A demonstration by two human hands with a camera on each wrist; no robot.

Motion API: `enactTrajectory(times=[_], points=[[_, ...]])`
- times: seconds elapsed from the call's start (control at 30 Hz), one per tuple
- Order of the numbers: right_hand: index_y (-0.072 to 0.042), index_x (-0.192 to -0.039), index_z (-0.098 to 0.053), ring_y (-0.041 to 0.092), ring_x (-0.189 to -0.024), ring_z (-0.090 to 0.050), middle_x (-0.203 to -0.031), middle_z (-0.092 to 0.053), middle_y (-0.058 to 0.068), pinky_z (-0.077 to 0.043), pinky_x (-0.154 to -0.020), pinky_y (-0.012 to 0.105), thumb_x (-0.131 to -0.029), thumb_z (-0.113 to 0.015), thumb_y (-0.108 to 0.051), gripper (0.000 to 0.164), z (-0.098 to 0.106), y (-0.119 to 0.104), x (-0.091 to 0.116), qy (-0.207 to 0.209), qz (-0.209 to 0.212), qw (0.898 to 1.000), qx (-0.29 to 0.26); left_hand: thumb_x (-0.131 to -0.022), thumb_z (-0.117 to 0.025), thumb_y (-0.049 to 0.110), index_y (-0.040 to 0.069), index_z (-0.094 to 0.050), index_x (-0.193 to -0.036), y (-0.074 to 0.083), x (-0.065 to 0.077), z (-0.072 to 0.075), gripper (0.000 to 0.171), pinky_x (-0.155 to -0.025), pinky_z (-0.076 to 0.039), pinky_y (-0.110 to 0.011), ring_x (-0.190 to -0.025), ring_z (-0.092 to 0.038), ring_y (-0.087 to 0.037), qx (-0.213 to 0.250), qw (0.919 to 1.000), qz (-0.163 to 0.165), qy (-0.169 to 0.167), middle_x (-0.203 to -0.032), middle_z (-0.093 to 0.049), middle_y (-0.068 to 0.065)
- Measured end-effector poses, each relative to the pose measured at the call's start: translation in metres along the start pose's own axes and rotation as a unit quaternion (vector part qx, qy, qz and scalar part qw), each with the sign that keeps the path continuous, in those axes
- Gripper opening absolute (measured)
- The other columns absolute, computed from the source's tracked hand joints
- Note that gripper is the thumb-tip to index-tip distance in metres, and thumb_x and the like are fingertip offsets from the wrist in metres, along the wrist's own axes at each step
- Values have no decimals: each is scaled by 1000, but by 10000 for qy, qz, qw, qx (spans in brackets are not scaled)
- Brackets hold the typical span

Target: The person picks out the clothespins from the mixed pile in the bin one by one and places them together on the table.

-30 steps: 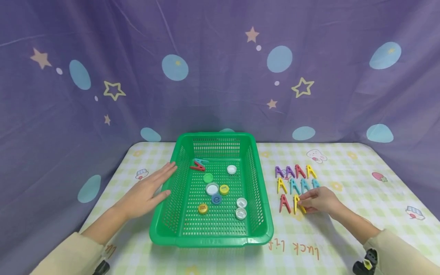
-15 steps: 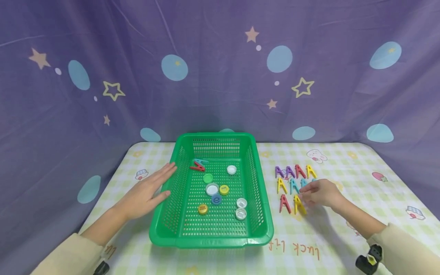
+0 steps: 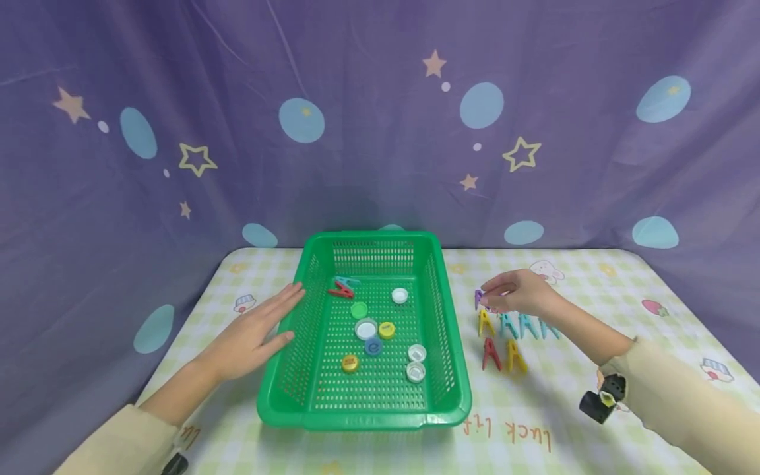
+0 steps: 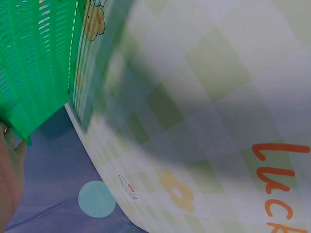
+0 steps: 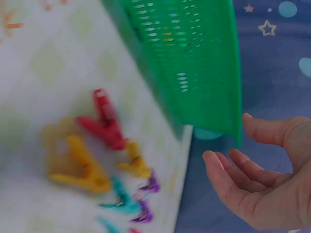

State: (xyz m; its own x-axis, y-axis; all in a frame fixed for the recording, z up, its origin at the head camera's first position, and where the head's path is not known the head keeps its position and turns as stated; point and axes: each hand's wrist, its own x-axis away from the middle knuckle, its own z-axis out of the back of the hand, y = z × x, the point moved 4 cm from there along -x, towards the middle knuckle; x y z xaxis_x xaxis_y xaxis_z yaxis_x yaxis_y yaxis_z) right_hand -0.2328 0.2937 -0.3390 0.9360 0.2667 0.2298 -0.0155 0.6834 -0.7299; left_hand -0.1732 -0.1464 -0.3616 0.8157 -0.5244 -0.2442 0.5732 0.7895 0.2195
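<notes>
My left hand (image 3: 252, 333) lies with straight fingers along the left rim of the green plastic basket (image 3: 380, 420). In the head view, my right hand (image 3: 519, 293) is over the back row of clothespins, covering most of it, beside a purple clothespin (image 3: 477, 299). The right wrist view shows its thumb and fingers apart, nothing between them. Nearer the front are a red clothespin (image 3: 490, 354), a yellow clothespin (image 3: 516, 357) and several turquoise clothespins (image 3: 527, 326). Inside the basket lie a red clothespin (image 3: 341, 291), a turquoise clothespin (image 3: 348, 282) and several bottle caps, including a gold cap (image 3: 350, 363).
A checked tablecloth (image 3: 600, 310) covers the table, with the basket in the middle and the clothespin rows to its right. Close behind the table hangs a purple curtain (image 3: 380, 178) with stars.
My right hand has left the front-row yellow clothespin, which stays there, and moved back and left over the purple clothespins. My left hand keeps its place at the basket.
</notes>
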Motion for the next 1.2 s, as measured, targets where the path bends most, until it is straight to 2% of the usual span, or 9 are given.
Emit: enactTrajectory(times=[0.17, 0.37, 0.57, 0.73, 1.0, 1.13, 1.2], points=[[-6, -117, -67, 15, -90, -70, -116, -70, 15, -57, -75, 29, -87, -70, -30, 38, -2, -31, -13, 58, 328, 9986, 399, -97, -55, 31, 18, -24, -154, -1, 2, -2, 66, -111, -34, -57, -146, -29, -32, 49, 10000, 57, -12, -161, -24, -6], [-5, -120, -65, 23, -98, -70, -119, -69, 15, -58, -82, 34, -88, -70, -25, 38, -12, -67, -33, -47, 463, 9986, 259, -96, -56, 30, 18, -25, -154, -1, 2, -1, 66, -111, -34, -57, -146, -29, -32, 89, 9999, 84, 51, -161, -24, -6], [-10, -116, -68, 26, -109, -65, -120, -70, 10, -56, -89, 36, -86, -72, -26, 34, -26, -104, -52, -97, 601, 9969, 501, -96, -56, 30, 18, -25, -154, -2, 2, 0, 66, -111, -34, -57, -146, -30, -33, 76, 9999, 88, 59, -161, -24, -5], [-11, -112, -70, 24, -105, -66, -115, -71, 9, -57, -85, 31, -84, -74, -26, 31, -44, -130, -69, -169, 588, 9959, 664, -96, -56, 30, 17, -26, -154, -2, 3, -1, 66, -111, -34, -58, -145, -30, -34, 81, 9999, 63, 70, -161, -24, -6], [-17, -111, -72, 20, -93, -71, -119, -69, 5, -58, -74, 27, -84, -75, -31, 30, -73, -154, -103, -562, 280, 9951, 762, -96, -56, 30, 17, -26, -154, -3, 4, -3, 66, -112, -33, -57, -145, -30, -33, 86, 9999, 47, 142, -161, -25, -5], [-14, -114, -71, 23, -96, -72, -118, -70, 7, -59, -79, 29, -85, -73, -30, 33, -85, -160, -117, -665, 311, 9936, 854, -96, -55, 31, 18, -25, -154, -3, 3, -4, 66, -112, -34, -56, -146, -30, -32, 70, 9999, 30, 132, -161, -25, -4], [-13, -114, -71, 22, -98, -71, -113, -72, 7, -59, -81, 31, -86, -73, -30, 33, -91, -161, -125, -672, 283, 9931, 917, -97, -55, 32, 18, -25, -154, -3, 3, -4, 66, -112, -34, -56, -146, -30, -31, 65, 9999, 22, 130, -161, -25, -4]])
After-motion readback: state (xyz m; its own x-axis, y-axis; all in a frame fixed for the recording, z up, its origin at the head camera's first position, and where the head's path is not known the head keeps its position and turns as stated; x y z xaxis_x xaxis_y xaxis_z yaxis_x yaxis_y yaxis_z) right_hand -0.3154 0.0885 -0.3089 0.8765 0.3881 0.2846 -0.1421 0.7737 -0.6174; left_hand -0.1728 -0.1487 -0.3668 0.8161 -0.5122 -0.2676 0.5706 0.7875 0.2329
